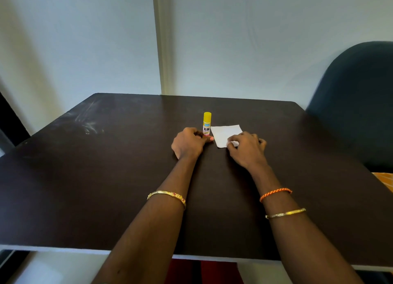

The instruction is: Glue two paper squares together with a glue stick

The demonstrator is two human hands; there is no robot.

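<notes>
- I see the glue stick (207, 124) standing upright on the dark table (106, 177), cap on, just left of the white paper (225, 134), so it sits within easy reach.
- The left hand (189, 144) rests beside the stick's base with fingers curled; whether it grips the stick or only touches it, I cannot tell.
- The right hand (244, 148) pinches the paper's near corner, probably to peel the sheets apart.
- I make out only 1 white patch; the 2 squares likely lie stacked.
- No gluing has begun, I judge.
</notes>
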